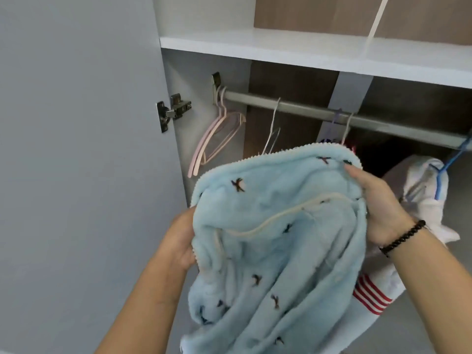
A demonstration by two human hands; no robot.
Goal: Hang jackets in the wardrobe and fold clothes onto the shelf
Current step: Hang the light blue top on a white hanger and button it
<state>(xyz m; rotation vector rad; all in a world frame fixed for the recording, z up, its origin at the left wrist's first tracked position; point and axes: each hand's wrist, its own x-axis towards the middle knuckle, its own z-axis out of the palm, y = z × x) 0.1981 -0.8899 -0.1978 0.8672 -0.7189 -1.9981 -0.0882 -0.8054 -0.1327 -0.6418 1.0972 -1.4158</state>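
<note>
While the wardrobe door (76, 149) is standing open at 9 o'clock, a light blue fleece garment (275, 238) with small dark embroidered marks is being held up at frame centre, in front of the hanging rail (319, 111). Its left edge is being gripped by the left hand (181, 241), fingers tucked behind the fabric. Its upper right edge is being pinched by the right hand (378, 203), a dark beaded bracelet (402, 237) being worn on that wrist. Pink hangers (217, 134) are hanging empty at the rail's 10 o'clock end. A white garment (426, 200) is hanging on a blue hanger (449, 164) at 3 o'clock. A white shelf (281, 47) is sitting above the rail at 12 o'clock. Red-and-white striped fabric (370, 295) is showing at 4 o'clock, partly behind the fleece.
</note>
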